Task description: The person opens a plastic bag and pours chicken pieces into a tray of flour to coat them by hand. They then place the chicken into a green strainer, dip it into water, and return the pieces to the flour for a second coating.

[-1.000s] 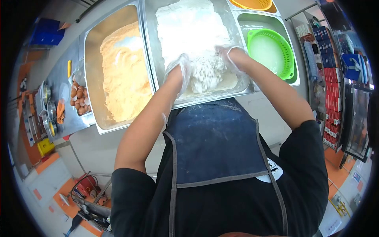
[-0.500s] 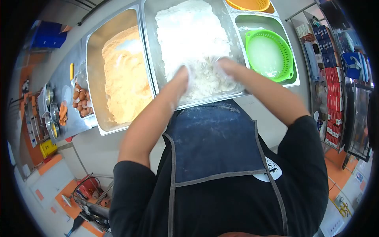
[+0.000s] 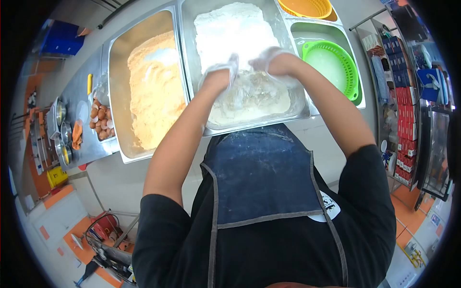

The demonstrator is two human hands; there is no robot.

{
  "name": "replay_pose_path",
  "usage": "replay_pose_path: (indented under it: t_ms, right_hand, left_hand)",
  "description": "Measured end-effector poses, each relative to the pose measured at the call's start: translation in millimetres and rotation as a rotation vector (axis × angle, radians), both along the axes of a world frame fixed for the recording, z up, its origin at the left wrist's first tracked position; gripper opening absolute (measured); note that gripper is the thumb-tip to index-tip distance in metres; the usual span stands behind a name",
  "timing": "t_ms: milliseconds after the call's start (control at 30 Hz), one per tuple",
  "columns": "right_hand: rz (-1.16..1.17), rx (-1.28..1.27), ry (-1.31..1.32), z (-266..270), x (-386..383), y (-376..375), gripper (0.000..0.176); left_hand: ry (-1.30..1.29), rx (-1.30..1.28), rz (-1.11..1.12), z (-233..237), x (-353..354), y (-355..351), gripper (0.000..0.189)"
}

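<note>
A deep metal tray holds a bank of white flour at its far side. Nearer me, flour-dusted lumps lie in a thinner layer, too smeared to name. My left hand, in a clear plastic glove, is over the left part of this patch, thumb side up. Opposite it, my gloved right hand reaches in from the right, fingers pointing left at the edge of the flour bank. Motion and the loose gloves blur the fingers of both hands, so any hold is hidden.
To the left, another metal tray contains yellowish powder; eggshells sit beyond it. At right, a green basket stands in a tub of cloudy liquid, below an orange basket. Shelves with red boxes line the right side.
Both hands have moved away from my body, toward the flour bank. More of the thin, flattened flour near the tray's front edge now shows. The view has shifted slightly.
</note>
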State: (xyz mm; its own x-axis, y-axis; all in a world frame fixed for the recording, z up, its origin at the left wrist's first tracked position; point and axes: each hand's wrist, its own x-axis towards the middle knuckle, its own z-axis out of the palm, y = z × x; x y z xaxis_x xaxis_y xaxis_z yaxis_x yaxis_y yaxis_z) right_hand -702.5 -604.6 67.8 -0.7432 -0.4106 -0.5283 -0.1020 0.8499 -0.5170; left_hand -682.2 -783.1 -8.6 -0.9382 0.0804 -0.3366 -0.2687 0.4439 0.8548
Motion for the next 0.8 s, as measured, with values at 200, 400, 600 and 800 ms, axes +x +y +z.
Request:
replay_pose_path:
  t_ms: [200,400,600,800]
  right_hand:
    - [0.19,0.352,0.61,-139.1,-22.3,-11.0,0.033]
    - [0.078,-0.024,0.045,-94.8,29.9,-21.6,0.038]
    - [0.049,-0.05,-0.057,-73.4,33.5,13.3,0.041]
    - [-0.653,-0.506,-0.423,-132.1,49.9,-14.4,0.042]
  left_hand:
    - [0.103,-0.311,-0.281,-61.2,-20.3,-0.1,0.058]
    - [-0.267,0.283,-0.049,-52.5,23.8,7.1,0.046]
    - [-0.134,-0.4,-0.437,-10.6,43.9,-5.2,0.047]
    - [-0.364,0.334,0.106,-57.1,40.7,26.9,0.052]
